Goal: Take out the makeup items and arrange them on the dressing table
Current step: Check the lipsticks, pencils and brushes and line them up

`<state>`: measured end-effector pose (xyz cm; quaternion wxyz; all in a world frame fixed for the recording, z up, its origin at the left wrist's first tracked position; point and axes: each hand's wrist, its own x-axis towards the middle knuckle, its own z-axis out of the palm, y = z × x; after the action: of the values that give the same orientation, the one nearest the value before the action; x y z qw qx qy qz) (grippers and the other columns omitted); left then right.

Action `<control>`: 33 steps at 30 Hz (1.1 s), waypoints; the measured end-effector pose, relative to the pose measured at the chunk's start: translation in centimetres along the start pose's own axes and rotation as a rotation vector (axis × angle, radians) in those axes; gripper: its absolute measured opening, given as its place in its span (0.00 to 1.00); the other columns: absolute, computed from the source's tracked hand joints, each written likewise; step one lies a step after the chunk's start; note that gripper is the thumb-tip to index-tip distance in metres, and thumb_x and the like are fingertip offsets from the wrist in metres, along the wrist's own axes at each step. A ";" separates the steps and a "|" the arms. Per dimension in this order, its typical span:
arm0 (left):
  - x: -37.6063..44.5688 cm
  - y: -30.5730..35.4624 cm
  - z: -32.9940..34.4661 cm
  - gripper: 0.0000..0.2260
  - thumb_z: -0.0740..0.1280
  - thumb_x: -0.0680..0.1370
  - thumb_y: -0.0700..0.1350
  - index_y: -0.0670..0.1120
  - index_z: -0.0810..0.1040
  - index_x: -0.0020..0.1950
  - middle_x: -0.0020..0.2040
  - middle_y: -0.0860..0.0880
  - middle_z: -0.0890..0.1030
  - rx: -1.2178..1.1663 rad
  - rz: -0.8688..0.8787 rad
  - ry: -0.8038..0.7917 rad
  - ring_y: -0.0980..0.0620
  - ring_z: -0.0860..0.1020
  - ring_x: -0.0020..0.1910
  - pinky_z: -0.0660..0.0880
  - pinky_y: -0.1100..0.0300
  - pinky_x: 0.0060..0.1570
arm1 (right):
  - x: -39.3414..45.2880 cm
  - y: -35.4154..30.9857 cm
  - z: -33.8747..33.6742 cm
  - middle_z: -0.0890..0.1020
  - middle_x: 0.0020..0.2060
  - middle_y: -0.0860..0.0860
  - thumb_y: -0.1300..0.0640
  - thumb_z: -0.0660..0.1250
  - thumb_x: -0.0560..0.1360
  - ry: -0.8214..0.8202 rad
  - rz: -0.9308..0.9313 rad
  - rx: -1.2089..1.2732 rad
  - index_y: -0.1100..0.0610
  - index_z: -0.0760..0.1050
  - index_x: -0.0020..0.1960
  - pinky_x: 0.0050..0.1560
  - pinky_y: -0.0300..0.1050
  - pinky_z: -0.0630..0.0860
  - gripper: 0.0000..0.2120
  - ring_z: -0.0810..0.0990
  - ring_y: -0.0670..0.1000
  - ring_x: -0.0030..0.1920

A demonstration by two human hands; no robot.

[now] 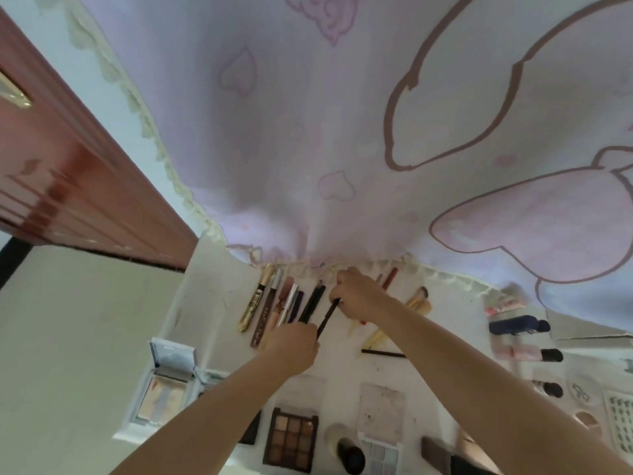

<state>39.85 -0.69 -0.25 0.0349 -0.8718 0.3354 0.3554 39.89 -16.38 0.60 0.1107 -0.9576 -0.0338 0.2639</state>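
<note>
A thin black makeup pencil (327, 316) lies slanted above the white dressing table (212, 289), held at both ends. My right hand (359, 296) pinches its far end and my left hand (293, 347) grips its near end. Left of it, a row of pens and tubes lies side by side: a gold mascara (255, 299), a brown liner (263, 317), a pink gloss (279, 303), a silver tube (289, 303) and two black pencils (312, 303).
Brushes (416, 301), a red pencil (390, 279) and a black stick (383, 353) lie right of my hands. Eyeshadow palettes (291, 437), an open compact (168, 382), bottles (519, 325) and a lash tray (620, 423) fill the table. A pink patterned curtain (342, 132) hangs behind; a red-brown door (68, 186) stands left.
</note>
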 end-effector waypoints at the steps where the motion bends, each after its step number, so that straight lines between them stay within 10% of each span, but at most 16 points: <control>1: 0.3 0.0 0.3 0.14 0.51 0.81 0.48 0.41 0.69 0.58 0.54 0.45 0.77 0.023 -0.016 -0.018 0.46 0.77 0.52 0.72 0.54 0.48 | 0.4 -0.1 0.3 0.70 0.59 0.57 0.64 0.57 0.76 -0.015 -0.012 -0.021 0.56 0.72 0.63 0.51 0.46 0.66 0.17 0.65 0.56 0.61; 9: 1.1 0.6 1.2 0.12 0.56 0.77 0.37 0.41 0.70 0.60 0.56 0.45 0.77 0.200 -0.092 -0.091 0.47 0.78 0.52 0.69 0.58 0.38 | 1.2 1.2 1.4 0.72 0.60 0.56 0.61 0.55 0.77 0.074 -0.019 0.050 0.57 0.69 0.65 0.55 0.46 0.66 0.17 0.67 0.55 0.61; 14: 0.8 0.2 1.2 0.11 0.54 0.79 0.40 0.41 0.70 0.59 0.54 0.45 0.78 0.143 -0.098 -0.019 0.47 0.78 0.51 0.74 0.54 0.55 | -0.8 6.1 0.2 0.74 0.57 0.54 0.63 0.57 0.75 0.165 0.149 0.014 0.59 0.73 0.60 0.59 0.45 0.68 0.15 0.68 0.54 0.61; 20: 0.2 0.6 0.8 0.13 0.52 0.80 0.48 0.43 0.70 0.57 0.53 0.46 0.77 0.098 0.017 0.207 0.48 0.76 0.51 0.73 0.56 0.51 | -2.4 8.9 1.2 0.65 0.67 0.54 0.65 0.59 0.75 0.090 0.212 -0.076 0.56 0.69 0.66 0.67 0.47 0.65 0.20 0.58 0.54 0.71; 33: 0.2 5.6 -3.5 0.21 0.52 0.79 0.55 0.43 0.64 0.65 0.58 0.46 0.72 0.069 0.175 0.496 0.47 0.71 0.56 0.69 0.58 0.50 | -8.5 7.7 -3.6 0.79 0.49 0.52 0.56 0.58 0.78 0.273 -0.096 -0.013 0.55 0.76 0.57 0.50 0.42 0.66 0.12 0.75 0.53 0.50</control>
<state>38.66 -6.15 3.25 -0.0497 -0.8981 0.4198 0.1208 34.48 -25.66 6.11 0.1205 -0.9826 -0.0658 0.1253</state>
